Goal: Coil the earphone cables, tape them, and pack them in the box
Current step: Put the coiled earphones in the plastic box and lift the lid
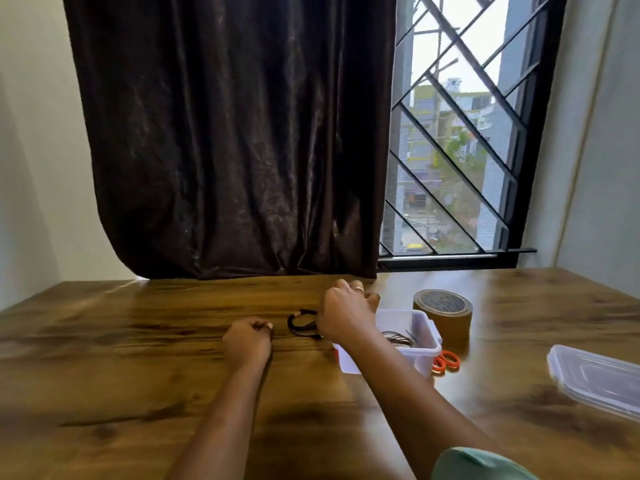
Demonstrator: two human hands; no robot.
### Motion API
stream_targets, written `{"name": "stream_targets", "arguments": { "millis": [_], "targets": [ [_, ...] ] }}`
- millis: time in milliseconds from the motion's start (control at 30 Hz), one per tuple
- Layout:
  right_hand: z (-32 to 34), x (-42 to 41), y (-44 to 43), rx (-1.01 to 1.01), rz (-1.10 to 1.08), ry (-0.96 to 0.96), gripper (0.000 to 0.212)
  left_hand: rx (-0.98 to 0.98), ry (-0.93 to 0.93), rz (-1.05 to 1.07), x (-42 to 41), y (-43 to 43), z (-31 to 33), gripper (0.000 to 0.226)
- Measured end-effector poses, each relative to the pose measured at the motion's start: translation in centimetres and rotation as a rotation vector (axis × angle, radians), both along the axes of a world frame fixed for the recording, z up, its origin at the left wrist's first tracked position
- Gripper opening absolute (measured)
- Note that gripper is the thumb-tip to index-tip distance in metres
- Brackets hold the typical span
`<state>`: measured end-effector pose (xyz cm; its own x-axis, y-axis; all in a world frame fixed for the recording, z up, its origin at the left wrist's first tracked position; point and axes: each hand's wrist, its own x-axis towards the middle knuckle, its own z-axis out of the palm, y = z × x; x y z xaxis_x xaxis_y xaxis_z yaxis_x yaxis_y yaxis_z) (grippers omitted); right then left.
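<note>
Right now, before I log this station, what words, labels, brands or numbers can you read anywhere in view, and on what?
Nothing in view is legible.
Tape roll: dark print on its top face, too blurred to read.
Buildings outside: coloured patches, maybe signs, too blurred to read.
Clear box, lid, scissors: no print visible.

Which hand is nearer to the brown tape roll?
Right. The right hand is just left of the tape roll, by the box; the left hand lies farther left.
</note>
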<state>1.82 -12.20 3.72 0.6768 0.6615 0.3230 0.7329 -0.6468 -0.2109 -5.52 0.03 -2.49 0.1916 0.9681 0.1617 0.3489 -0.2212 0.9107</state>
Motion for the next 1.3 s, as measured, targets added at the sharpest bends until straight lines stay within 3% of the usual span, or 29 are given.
{"name": "stream_targets", "arguments": {
  "millis": [233,333,533,667,867,1167,1300],
  "targets": [
    [-1.6,-1.7,4.7,-0.414,0.025,-0.263,0.029,0.101,0.034,-0.075,0.9,1.6,-0.3,0.012],
    [-3.2,-2.2,6.0,-0.486,0.037,-0.324,0.029,0.085,-0.007,-0.080,0.9,2.4,-0.5,0.010],
    [-5.0,-2.2,6.7,-0.280,0.091,-0.313,0.020,0.100,-0.036,-0.097,0.9,2.4,-0.1,0.012],
    [-4.9,-2.4,5.8,-0.139,0.187,-0.175,0.024,0.120,0.025,-0.121,0.9,2.4,-0.1,0.018],
    [-5.2,-2.3,4.0,-0.001,0.226,0.100,0.028,0.189,0.456,-0.146,0.6,2.2,-0.1,0.025],
    [-5.0,-4.4,2.5,-0.061,0.168,0.059,0.030,0.162,0.542,-0.140,-0.6,1.2,1.5,0.012],
    [-5.1,-4.9,2.7,0.026,0.153,0.082,0.022,0.174,0.562,-0.208,-0.5,1.0,1.7,0.014]
  ]
}}
